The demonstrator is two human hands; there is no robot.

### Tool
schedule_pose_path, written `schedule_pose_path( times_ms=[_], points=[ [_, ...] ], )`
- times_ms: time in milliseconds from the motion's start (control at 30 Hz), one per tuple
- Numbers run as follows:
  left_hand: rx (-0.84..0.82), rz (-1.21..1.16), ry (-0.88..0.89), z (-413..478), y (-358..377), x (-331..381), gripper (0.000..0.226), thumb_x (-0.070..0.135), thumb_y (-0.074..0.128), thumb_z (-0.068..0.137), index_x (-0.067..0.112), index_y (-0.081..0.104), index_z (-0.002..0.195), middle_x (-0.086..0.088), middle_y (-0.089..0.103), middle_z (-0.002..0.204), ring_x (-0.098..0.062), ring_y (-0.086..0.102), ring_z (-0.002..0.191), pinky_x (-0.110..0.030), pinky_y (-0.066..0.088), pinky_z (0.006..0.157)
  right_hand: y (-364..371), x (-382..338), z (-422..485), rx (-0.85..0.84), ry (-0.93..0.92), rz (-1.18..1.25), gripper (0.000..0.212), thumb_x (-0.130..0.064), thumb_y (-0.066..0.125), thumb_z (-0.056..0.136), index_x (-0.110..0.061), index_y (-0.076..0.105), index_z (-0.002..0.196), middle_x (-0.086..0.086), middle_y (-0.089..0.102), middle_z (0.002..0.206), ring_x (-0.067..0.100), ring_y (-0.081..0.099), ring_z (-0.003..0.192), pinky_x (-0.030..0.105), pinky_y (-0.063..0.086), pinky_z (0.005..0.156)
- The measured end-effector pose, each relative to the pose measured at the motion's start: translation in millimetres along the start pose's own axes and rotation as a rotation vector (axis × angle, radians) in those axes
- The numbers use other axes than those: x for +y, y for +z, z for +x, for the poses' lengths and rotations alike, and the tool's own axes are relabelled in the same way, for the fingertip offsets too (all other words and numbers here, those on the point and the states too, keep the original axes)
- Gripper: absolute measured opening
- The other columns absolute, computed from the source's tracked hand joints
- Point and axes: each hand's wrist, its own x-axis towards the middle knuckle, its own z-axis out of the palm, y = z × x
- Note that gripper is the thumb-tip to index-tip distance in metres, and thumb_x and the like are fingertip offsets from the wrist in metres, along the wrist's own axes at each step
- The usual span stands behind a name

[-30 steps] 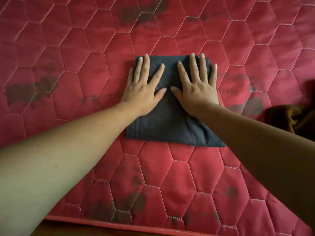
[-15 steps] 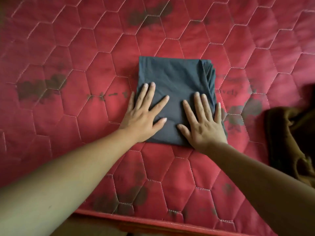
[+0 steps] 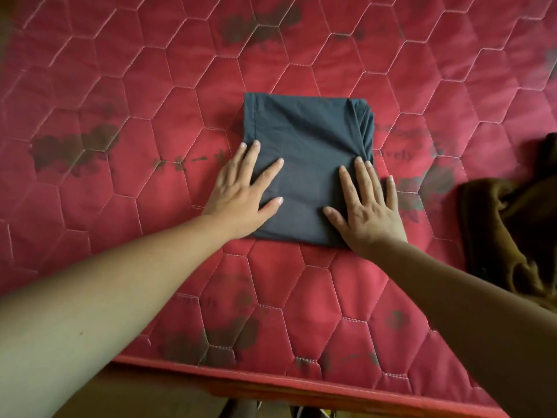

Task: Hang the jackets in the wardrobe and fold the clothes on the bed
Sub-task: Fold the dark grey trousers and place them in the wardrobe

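Observation:
A dark grey garment, folded into a neat rectangle, lies in the middle of the red quilted mattress. My left hand rests flat on its near left edge, fingers straight and spread, partly on the mattress. My right hand lies flat on its near right corner, fingers straight. Neither hand grips the cloth. The stacked fold edges show along the garment's right side.
A crumpled brown garment lies on the mattress at the right edge of view. The mattress's near edge runs along the bottom, with floor below it. The red cover has dark stains in places.
Both hands have slid from the far half of the folded garment toward its near edge, pressing flat, then apart toward its left and right sides. The garment stays folded in place.

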Motion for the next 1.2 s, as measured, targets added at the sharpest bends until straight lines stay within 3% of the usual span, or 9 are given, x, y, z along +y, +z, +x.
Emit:
schedule_pose_path(
  times_ms=[133,267,367,467,567,767,933,1067,1200],
  points=[
    [0.114,0.024,0.041,45.4,-27.2,-6.8,0.070,0.058,0.043,0.095,0.025,0.030,0.155,-0.018,0.015,0.165,-0.036,0.008,0.154,-0.059,0.021,0.119,-27.4,1.0,46.9,0.157,-0.100,0.009,0.071,-0.057,0.037,0.098,-0.014,0.040,0.155,0.017,0.021,0.167,0.035,0.016,0.155,0.063,0.015,0.122],
    [-0.098,0.053,0.021,97.4,-37.7,-11.9,0.081,0.066,0.032,0.097,0.032,-0.006,0.160,-0.011,-0.017,0.167,-0.030,-0.019,0.154,-0.056,0.004,0.124,-47.8,0.8,117.4,-0.056,-0.011,-0.054,0.080,-0.071,0.023,0.099,-0.030,-0.001,0.163,0.008,-0.010,0.171,0.031,-0.013,0.157,0.062,-0.003,0.123],
    [-0.194,0.049,-0.022,101.7,-32.2,-7.6,0.081,0.069,0.029,0.097,0.035,-0.011,0.159,-0.008,-0.018,0.167,-0.029,-0.019,0.153,-0.054,0.004,0.124,-37.6,1.0,122.3,-0.122,0.009,-0.011,0.083,-0.075,0.020,0.097,-0.032,-0.006,0.162,0.006,-0.001,0.172,0.030,-0.009,0.158,0.061,0.003,0.124],
    [-0.184,0.060,-0.008,87.1,-44.6,-2.6,0.080,0.067,0.041,0.094,0.034,0.006,0.159,-0.010,0.007,0.164,-0.035,0.005,0.152,-0.056,0.021,0.119,-42.1,-5.3,100.5,-0.091,-0.006,-0.020,0.085,-0.071,0.033,0.096,-0.026,0.009,0.163,0.012,0.020,0.165,0.036,0.011,0.154,0.060,0.018,0.122],
    [-0.143,0.061,0.042,59.1,-56.1,3.7,0.077,0.065,0.057,0.085,0.030,0.030,0.148,-0.008,0.038,0.138,-0.034,0.038,0.130,-0.051,0.039,0.104,-56.5,-13.5,65.7,-0.119,-0.065,-0.074,0.087,-0.070,0.055,0.088,-0.021,0.029,0.154,0.015,0.041,0.144,0.040,0.038,0.134,0.056,0.040,0.103],
    [-0.446,-0.139,-0.032,21.2,-53.9,17.1,0.051,0.057,0.076,0.074,0.029,0.053,0.111,0.004,0.040,0.115,-0.019,0.041,0.113,-0.038,0.042,0.093,-71.1,-29.3,31.3,-0.450,-0.077,-0.034,0.072,-0.063,0.075,0.077,-0.020,0.048,0.126,0.006,0.061,0.116,0.031,0.053,0.117,0.043,0.037,0.093],
    [-0.690,-0.345,-0.046,6.2,-76.9,28.6,0.028,0.024,0.078,0.075,0.024,0.054,0.090,-0.001,0.060,0.096,-0.020,0.059,0.080,-0.033,0.047,0.060,-89.5,-32.7,20.3,-0.685,-0.067,0.148,0.033,-0.033,0.081,0.077,-0.020,0.058,0.095,0.003,0.059,0.096,0.027,0.059,0.093,0.029,0.042,0.066],
    [-0.358,-0.421,-0.029,14.3,-141.7,30.4,0.025,0.019,0.073,0.074,0.021,0.053,0.088,0.002,0.060,0.077,-0.027,0.060,0.074,-0.042,0.048,0.063,-147.9,-21.6,21.6,-0.292,-0.168,0.108,0.024,-0.028,0.070,0.081,-0.020,0.051,0.092,0.009,0.062,0.095,0.035,0.063,0.092,0.038,0.050,0.070],
    [0.127,-0.371,0.089,40.1,-217.1,34.6,0.025,0.017,0.070,0.075,0.023,0.052,0.091,0.005,0.060,0.087,-0.024,0.056,0.080,-0.043,0.048,0.069,-227.4,-8.7,50.7,0.176,-0.244,-0.005,0.037,-0.033,0.069,0.081,-0.013,0.056,0.109,0.010,0.065,0.103,0.037,0.064,0.092,0.037,0.042,0.065]
  ],
)
